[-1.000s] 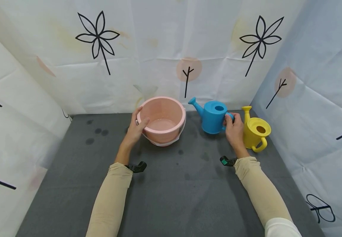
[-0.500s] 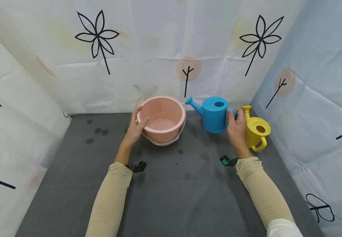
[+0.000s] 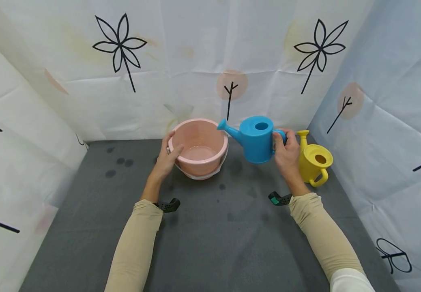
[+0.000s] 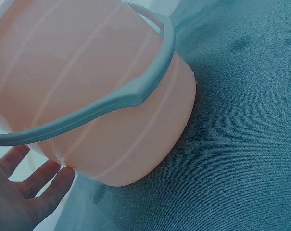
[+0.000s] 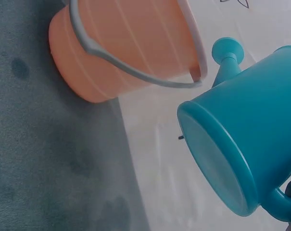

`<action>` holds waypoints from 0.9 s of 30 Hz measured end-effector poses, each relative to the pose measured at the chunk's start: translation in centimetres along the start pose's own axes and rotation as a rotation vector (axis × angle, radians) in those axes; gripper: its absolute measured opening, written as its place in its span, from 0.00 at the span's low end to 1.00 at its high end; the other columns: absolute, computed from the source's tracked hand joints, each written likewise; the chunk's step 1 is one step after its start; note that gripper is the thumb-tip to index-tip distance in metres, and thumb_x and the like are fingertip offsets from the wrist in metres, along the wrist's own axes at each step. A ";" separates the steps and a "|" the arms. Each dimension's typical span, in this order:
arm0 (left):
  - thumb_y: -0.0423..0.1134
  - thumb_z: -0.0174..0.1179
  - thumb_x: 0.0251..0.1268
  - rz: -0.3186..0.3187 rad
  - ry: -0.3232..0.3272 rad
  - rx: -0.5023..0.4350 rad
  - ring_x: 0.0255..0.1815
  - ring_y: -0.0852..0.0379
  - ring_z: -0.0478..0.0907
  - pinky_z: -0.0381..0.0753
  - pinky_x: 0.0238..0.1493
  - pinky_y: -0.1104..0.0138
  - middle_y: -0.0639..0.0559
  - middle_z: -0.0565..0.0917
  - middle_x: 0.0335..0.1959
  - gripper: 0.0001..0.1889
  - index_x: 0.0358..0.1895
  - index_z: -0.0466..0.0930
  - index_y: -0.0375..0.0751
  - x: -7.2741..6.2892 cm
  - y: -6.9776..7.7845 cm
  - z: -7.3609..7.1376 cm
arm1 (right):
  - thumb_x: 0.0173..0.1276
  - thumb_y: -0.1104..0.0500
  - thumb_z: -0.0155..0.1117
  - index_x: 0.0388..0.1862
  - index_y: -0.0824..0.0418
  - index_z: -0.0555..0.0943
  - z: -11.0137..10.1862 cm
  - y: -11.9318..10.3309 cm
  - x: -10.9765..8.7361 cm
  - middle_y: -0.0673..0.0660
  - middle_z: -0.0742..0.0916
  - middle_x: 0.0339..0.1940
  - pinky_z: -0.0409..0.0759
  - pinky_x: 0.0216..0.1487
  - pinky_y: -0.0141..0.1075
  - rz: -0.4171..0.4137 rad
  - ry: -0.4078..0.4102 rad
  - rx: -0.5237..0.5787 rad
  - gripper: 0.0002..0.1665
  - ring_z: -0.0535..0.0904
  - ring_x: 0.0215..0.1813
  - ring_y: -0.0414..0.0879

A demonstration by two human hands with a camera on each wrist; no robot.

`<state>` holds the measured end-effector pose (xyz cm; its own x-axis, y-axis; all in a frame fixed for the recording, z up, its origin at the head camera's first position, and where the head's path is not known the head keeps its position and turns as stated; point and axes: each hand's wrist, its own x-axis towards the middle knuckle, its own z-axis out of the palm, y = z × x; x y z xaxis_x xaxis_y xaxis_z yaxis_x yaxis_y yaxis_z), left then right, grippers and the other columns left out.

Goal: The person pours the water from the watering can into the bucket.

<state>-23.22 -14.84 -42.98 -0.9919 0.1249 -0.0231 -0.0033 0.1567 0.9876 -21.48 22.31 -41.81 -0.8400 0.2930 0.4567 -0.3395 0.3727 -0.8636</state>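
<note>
A pink bucket with a pale handle hanging down its front stands near the back wall. My left hand holds it at the left rim, thumb over the edge and fingers against the outer wall. My right hand grips a blue watering can by its handle, raised off the table. The can's spout head is at the bucket's right rim. In the right wrist view the can's underside shows, with only a bit of the hand at the edge.
A yellow watering can stands just right of my right hand. Patterned white cloth walls close in the back and both sides. The dark grey table has several darker spots.
The blue watering can has risen from the table and moved left toward the bucket, carried by my right hand. The left hand and bucket have stayed put.
</note>
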 end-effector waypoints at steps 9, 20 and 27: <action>0.45 0.55 0.75 0.011 -0.005 -0.022 0.83 0.43 0.49 0.56 0.80 0.48 0.40 0.46 0.84 0.39 0.83 0.46 0.55 0.1 -0.1 -0.1 | 0.80 0.50 0.56 0.58 0.70 0.75 0.6 -0.8 -0.4 0.48 0.82 0.46 0.73 0.53 0.29 -0.039 -0.050 -0.018 0.24 0.74 0.45 0.38; 0.44 0.55 0.75 0.017 -0.004 -0.022 0.83 0.44 0.50 0.55 0.80 0.48 0.41 0.47 0.84 0.39 0.83 0.46 0.54 0.2 -0.3 0.0 | 0.80 0.54 0.56 0.58 0.71 0.76 0.1 -1.6 0.4 0.65 0.84 0.50 0.72 0.56 0.29 -0.083 -0.106 -0.083 0.21 0.74 0.47 0.33; 0.44 0.55 0.75 0.022 -0.003 -0.025 0.83 0.43 0.49 0.56 0.80 0.47 0.40 0.46 0.84 0.39 0.83 0.46 0.54 0.2 -0.3 0.0 | 0.80 0.53 0.56 0.59 0.71 0.75 -0.3 -1.8 1.2 0.68 0.84 0.46 0.75 0.56 0.37 -0.118 -0.146 -0.165 0.22 0.74 0.44 0.42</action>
<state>-23.47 -14.88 -43.27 -0.9914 0.1310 -0.0019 0.0152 0.1292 0.9915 -21.69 22.28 -39.63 -0.8549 0.1134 0.5062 -0.3752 0.5386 -0.7544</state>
